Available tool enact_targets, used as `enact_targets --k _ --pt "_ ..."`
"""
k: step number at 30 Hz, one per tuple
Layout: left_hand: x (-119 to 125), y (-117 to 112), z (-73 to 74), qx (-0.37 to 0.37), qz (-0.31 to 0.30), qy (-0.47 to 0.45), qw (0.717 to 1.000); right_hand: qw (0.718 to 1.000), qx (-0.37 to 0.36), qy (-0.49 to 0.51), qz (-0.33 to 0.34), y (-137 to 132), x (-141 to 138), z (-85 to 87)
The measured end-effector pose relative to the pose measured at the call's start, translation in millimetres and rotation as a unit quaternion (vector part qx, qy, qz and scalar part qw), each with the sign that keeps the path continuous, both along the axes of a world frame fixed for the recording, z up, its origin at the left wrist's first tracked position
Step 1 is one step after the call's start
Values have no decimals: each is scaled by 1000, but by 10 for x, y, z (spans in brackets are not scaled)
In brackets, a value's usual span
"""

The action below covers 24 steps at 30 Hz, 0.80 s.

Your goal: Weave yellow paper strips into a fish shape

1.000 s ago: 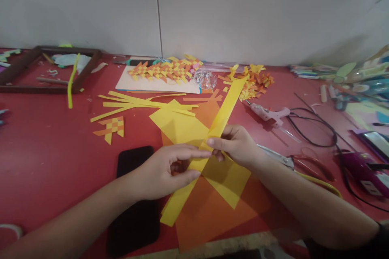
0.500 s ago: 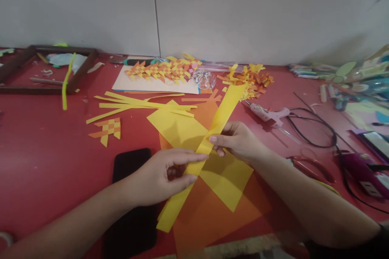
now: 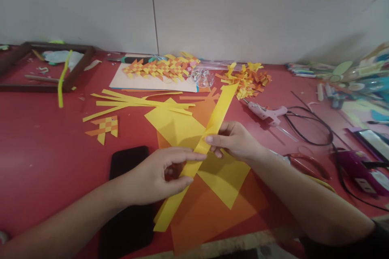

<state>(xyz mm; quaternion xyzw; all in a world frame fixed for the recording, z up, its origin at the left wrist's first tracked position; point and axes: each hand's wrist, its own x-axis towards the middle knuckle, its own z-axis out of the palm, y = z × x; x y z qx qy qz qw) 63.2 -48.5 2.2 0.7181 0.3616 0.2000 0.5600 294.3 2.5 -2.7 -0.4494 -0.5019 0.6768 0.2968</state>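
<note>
A long folded yellow paper strip [image 3: 219, 113] slants across the middle, raised over the sheets. My right hand [image 3: 235, 141] pinches it near its centre, thumb on top and fingers behind. Lower down, my left hand [image 3: 165, 174] grips the same strip between thumb and fingers, the index finger lying along its face. Beneath are a yellow paper sheet [image 3: 173, 123] and an orange paper sheet [image 3: 206, 218]. Thin yellow paper strips [image 3: 121, 103] lie beyond my left hand. Left of them sits a small woven paper fish [image 3: 105, 127] in orange and yellow.
A black phone-like slab [image 3: 127, 226] lies under my left forearm. To the right are a pink glue gun [image 3: 266, 112] with its cord, red-handled pliers or scissors [image 3: 310, 164] and a purple power strip [image 3: 361, 172]. Woven fish [image 3: 161, 68] and a wooden frame [image 3: 33, 88] stand behind.
The view has shifted slightly, so everything sits a little further left and up. Both hands keep their hold on the yellow strip, with hardly any other movement.
</note>
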Motion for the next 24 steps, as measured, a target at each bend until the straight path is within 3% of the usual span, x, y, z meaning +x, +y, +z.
enact_targets --k 6,15,19,24 --pt "-32 -24 23 -9 -35 2 999 999 -28 8 31 -35 -50 -34" --pt "-38 -23 75 -37 -39 16 998 999 -25 10 -40 47 13 -77" --pt "-72 -16 73 29 -40 19 999 999 -25 14 -43 -8 -22 -57" --pt "-42 -2 7 108 30 -24 993 1000 -10 -17 11 -143 -126 -10"
